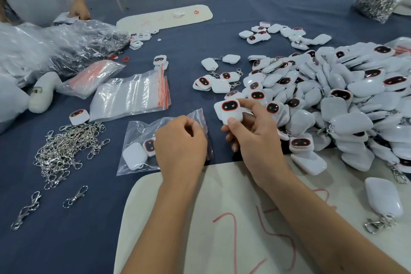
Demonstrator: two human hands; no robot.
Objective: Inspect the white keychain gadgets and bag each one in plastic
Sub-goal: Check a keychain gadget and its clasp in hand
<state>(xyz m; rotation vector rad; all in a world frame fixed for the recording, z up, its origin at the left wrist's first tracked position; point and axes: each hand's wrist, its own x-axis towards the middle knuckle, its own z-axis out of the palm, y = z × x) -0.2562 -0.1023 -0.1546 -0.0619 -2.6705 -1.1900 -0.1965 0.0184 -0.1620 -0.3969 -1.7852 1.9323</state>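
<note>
**A:** Start at your far left. What lies there?

**B:** A heap of loose metal clasps on the blue cloth, with a stack of empty zip bags behind it, red strips along their edges.

**A:** And your left hand?

**B:** Your left hand rests on a small clear plastic bag that lies flat on the cloth. Your fingers are curled and pinch the bag's upper edge near its mouth. Two white gadgets already sit inside that bag, one face down, one showing its dark screen.

**A:** How do your two hands stand to each other?

**B:** Near, side by side, but apart; they do not touch.

**A:** Then the right one?

**B:** Your right hand holds one white keychain gadget just above the cloth, its red-rimmed dark screen facing you. Your thumb presses its lower edge and your forefinger hooks over its right side, so the fingers close round it.

**A:** Further right?

**B:** A big pile of white gadgets, some face up, some face down, several with clasps on. Your forearms cross a pale board marked in red.
</note>
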